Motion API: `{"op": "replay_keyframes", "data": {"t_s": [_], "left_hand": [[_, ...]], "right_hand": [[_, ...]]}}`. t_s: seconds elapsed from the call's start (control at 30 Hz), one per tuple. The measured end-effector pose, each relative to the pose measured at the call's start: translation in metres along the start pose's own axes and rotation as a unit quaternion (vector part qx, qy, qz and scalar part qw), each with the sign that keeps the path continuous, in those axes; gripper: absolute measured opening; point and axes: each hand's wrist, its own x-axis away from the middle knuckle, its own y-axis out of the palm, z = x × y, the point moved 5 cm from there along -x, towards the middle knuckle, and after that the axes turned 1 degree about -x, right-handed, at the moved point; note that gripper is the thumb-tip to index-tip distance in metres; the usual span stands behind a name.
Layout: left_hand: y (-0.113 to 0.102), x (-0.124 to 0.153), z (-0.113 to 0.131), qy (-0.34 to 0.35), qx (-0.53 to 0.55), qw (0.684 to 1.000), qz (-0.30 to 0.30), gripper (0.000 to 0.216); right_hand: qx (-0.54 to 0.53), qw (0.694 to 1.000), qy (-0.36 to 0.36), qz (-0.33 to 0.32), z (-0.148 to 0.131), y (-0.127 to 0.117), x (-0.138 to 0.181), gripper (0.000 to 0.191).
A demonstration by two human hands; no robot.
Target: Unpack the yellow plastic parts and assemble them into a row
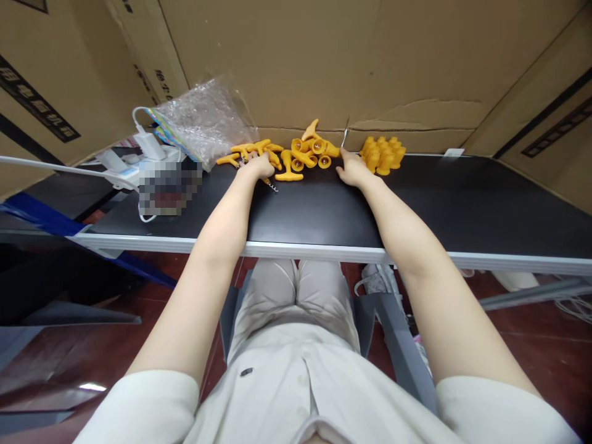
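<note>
My left hand [259, 166] reaches into a pile of yellow T-shaped corkscrew handles [259, 146] with spiral metal screws. Its fingers curl down over a handle, partly hidden, and one metal screw [272, 186] pokes out below the hand. Right of it, another corkscrew handle [290, 168] lies on the table. Yellow bell-shaped corkscrew pieces [317, 146] are heaped in the middle, several with their round mouths facing me. My right hand [352, 168] is at the right end of this heap, index finger and thumb apart, the fingertip beside a yellow bell piece [331, 149].
Upright yellow bell pieces [383, 154] stand grouped to the right of my right hand. A clear plastic bag [203, 120], a white power strip with charger [150, 147] and a blurred-out item [170, 188] are on the left. Cardboard [296, 68] walls the back of the black table [319, 216].
</note>
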Motion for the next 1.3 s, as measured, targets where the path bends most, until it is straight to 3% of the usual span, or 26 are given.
{"op": "replay_keyframes", "data": {"t_s": [0.1, 0.2, 0.33, 0.57, 0.7, 0.93, 1.13, 1.2, 1.3], "left_hand": [[-0.007, 0.012, 0.009, -0.062, 0.005, 0.998, -0.012, 0.082], [-0.014, 0.019, 0.020, -0.042, 0.033, 0.998, 0.025, 0.078], [-0.017, 0.022, 0.032, 0.035, 0.044, 0.996, 0.072, 0.074], [-0.028, 0.036, 0.059, 0.192, 0.060, 0.971, 0.127, 0.065], [-0.028, 0.054, 0.078, 0.246, 0.073, 0.960, 0.115, 0.056], [-0.018, 0.067, 0.095, 0.221, 0.038, 0.970, 0.090, 0.063], [-0.022, 0.053, 0.080, 0.164, 0.049, 0.975, 0.144, 0.054], [-0.025, 0.051, 0.075, 0.156, 0.048, 0.973, 0.161, 0.054], [-0.026, 0.050, 0.072, 0.154, 0.033, 0.975, 0.156, 0.054]], "right_hand": [[0.024, 1.000, 0.020, 0.002, -0.003, -0.001, 0.001, 0.075], [0.058, 0.998, 0.014, 0.020, -0.011, -0.008, 0.004, 0.068], [0.075, 0.996, 0.034, 0.030, -0.018, -0.017, 0.010, 0.051], [-0.023, 0.990, 0.017, 0.140, -0.027, -0.047, 0.018, 0.049], [-0.087, 0.984, 0.002, 0.154, -0.046, -0.055, 0.016, 0.053], [-0.266, 0.954, -0.024, 0.137, -0.080, -0.053, 0.023, 0.071], [-0.445, 0.887, -0.055, 0.113, -0.068, -0.046, 0.015, 0.066], [-0.398, 0.910, -0.057, 0.097, -0.061, -0.047, 0.012, 0.058], [-0.221, 0.970, -0.086, 0.050, -0.058, -0.047, 0.014, 0.040]]}}
